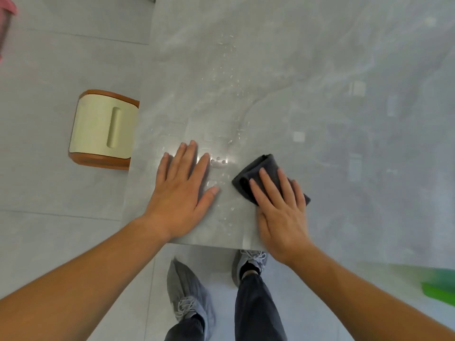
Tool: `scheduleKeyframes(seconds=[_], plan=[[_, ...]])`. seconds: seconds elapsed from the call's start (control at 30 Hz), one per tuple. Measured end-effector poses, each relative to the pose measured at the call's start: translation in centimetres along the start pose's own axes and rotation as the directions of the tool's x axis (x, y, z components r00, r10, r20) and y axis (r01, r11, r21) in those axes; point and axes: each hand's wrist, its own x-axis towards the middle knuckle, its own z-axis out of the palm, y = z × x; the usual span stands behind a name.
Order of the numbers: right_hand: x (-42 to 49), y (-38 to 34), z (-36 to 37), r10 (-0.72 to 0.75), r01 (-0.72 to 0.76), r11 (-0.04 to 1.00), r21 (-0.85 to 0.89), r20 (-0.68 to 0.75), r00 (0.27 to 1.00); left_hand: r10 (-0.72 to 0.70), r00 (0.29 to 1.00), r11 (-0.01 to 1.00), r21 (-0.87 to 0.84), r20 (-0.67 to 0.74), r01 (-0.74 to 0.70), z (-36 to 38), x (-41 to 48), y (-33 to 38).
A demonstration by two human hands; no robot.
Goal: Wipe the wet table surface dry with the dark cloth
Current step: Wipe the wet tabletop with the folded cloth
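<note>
From the head camera, the grey marbled tabletop (320, 82) runs away from the person, its near edge just under both wrists and its left edge beside a cream and brown stool (104, 130) on the floor. Wide bare surface lies ahead and to the right. Water droplets (230, 77) trail down the middle toward the near edge, passing between the hands. The left hand (179, 190) lies flat, fingers spread, palm on the tabletop. The right hand (280, 212) presses flat on the folded dark cloth (261, 166), fingers loosely spread over it. A green shape at far right is too blurred to identify.
</note>
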Motion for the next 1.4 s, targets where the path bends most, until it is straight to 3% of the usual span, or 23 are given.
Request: scheduleKeyframes(seconds=[0.13, 0.27, 0.33, 0.53, 0.6, 0.73, 0.8, 0.97, 1.03, 1.17, 1.23, 1.4], plan=[[-1.7, 0.9, 0.3, -0.133, 0.134, 0.99, -0.036, 0.032, 0.991, 0.043, 0.998, 0.998, 0.043, 0.039, -0.044, 0.8, -1.8, -0.9], [0.2, -0.1, 0.3, 0.199, -0.192, 0.978, 0.08, -0.085, 0.976, 0.068, 0.997, 0.997, 0.04, 0.039, -0.069, 1.4, -2.9, -1.7], [-0.9, -3.1, 1.2, 0.292, -0.278, 0.954, 0.114, -0.13, 0.948, 0.074, 0.996, 0.997, 0.005, 0.048, -0.074, 1.6, -3.4, -2.1], [-5.5, -5.8, 3.3, -0.084, 0.085, 0.996, 0.002, -0.02, 0.996, 0.104, 0.992, 0.994, -0.043, 0.073, -0.101, 1.5, -3.4, -2.7], [-4.3, -4.1, 2.7, -0.116, 0.116, 0.993, -0.039, 0.001, 0.993, 0.103, 0.992, 0.994, -0.041, 0.073, -0.1, 1.7, -3.5, -2.7], [-0.7, -3.2, 1.3, 0.259, -0.252, 0.964, 0.08, -0.096, 0.961, 0.093, 0.993, 0.996, 0.0, 0.066, -0.094, 2.0, -3.4, -2.8], [-0.6, -5.0, 1.7, 0.33, -0.322, 0.944, 0.078, -0.125, 0.936, 0.092, 0.994, 0.996, 0.007, 0.065, -0.093, 2.0, -3.4, -2.9], [-3.1, -5.5, 2.4, 0.053, -0.053, 0.999, -0.008, -0.037, 0.998, 0.096, 0.993, 0.995, -0.022, 0.071, -0.094, 1.8, -3.4, -2.9], [-1.5, -4.5, 1.9, 0.083, -0.083, 0.997, 0.003, -0.018, 0.996, 0.094, 0.993, 0.995, -0.03, 0.075, -0.092, 1.6, -3.4, -3.0], [4.9, -3.7, 0.4, 0.309, -0.304, 0.95, 0.071, -0.065, 0.949, 0.089, 0.993, 0.995, -0.047, 0.082, -0.085, 0.9, -3.4, -2.6], [6.3, -3.9, 0.3, 0.333, -0.329, 0.942, 0.065, -0.075, 0.94, 0.09, 0.994, 0.995, -0.058, 0.054, -0.087, 0.5, -3.1, -2.6], [4.7, -1.9, -0.2, 0.058, -0.058, 0.998, -0.022, 0.012, 0.998, 0.035, 0.999, 0.999, -0.037, -0.024, -0.035, -1.0, 0.4, -2.9]])
